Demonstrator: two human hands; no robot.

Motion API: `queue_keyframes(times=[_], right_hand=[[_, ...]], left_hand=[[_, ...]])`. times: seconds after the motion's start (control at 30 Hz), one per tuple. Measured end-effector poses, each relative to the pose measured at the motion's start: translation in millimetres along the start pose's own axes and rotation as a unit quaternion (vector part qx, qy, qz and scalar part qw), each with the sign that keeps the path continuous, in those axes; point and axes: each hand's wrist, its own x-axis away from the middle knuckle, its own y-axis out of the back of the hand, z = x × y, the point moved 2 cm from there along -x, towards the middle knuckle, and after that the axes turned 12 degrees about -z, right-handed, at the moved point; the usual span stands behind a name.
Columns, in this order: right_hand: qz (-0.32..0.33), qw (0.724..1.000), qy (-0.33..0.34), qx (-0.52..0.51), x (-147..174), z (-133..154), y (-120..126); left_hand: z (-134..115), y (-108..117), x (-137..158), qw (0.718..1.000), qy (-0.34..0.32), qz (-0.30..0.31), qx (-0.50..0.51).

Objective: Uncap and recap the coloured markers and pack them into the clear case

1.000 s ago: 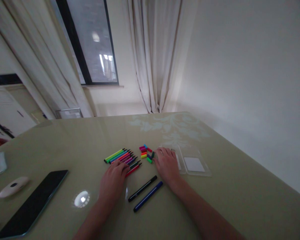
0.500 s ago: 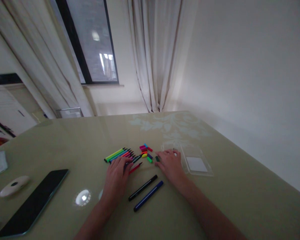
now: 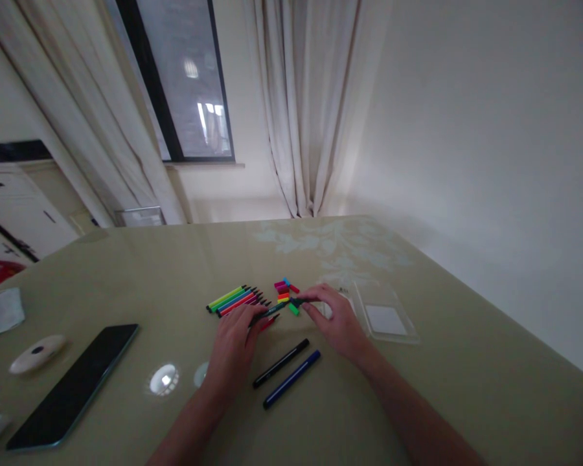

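Observation:
My left hand (image 3: 235,342) is closed on a dark green marker (image 3: 275,310), its uncapped tip angled up to the right. Between the fingertips of my right hand (image 3: 335,318) is a dark marker cap (image 3: 297,301), close to that tip; whether they touch I cannot tell. Several loose coloured caps (image 3: 282,290) lie just beyond, with a green cap (image 3: 294,310) below the dark one. Left of them rests a row of uncapped markers (image 3: 233,299). A red marker (image 3: 271,322) sticks out beside my left fingers, partly hidden.
Nearer me lie a capped black marker (image 3: 280,364) and a capped blue marker (image 3: 292,380). An opened clear plastic case (image 3: 408,327) is by my right hand. On the left are a dark tablet (image 3: 75,388), a white oval object (image 3: 37,354) and a pale packet (image 3: 0,315).
My left hand has raised the dark green marker a little. The right hand has picked the dark cap off the table and brought it to the marker's tip.

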Motion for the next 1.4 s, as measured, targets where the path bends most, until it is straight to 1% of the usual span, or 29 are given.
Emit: queue_keyframes(times=[0.17, 0.37, 0.57, 0.67, 0.83, 0.97, 1.27, 1.4], right_hand=[[-0.003, 1.000, -0.012, -0.010, 0, 0, 0], [-0.017, 1.000, -0.014, -0.008, -1, 1, 2], [0.013, 0.997, -0.012, -0.069, 3, 2, -5], [0.012, 0.996, -0.022, -0.084, 4, 1, -7], [0.009, 0.996, -0.038, -0.085, 3, -2, -5], [0.002, 0.995, -0.036, -0.097, 3, -2, -5], [0.009, 0.994, -0.037, -0.105, 4, -3, -7], [0.014, 0.994, -0.035, -0.104, 4, -4, -6]], left_hand=[[-1, -1, 0, 1.000, -0.001, 0.014, 0.008], [-3, -1, 0, 1.000, 0.001, 0.004, 0.006], [-9, -1, 0, 0.999, 0.000, 0.019, 0.033], [-12, -2, 0, 0.998, 0.007, 0.025, 0.061], [-15, -2, 0, 0.996, 0.025, 0.031, 0.082], [-17, 0, -1, 0.995, 0.025, 0.034, 0.095], [-18, 0, -2, 0.991, 0.045, 0.045, 0.116], [-19, -1, -1, 0.992, 0.047, 0.052, 0.104]])
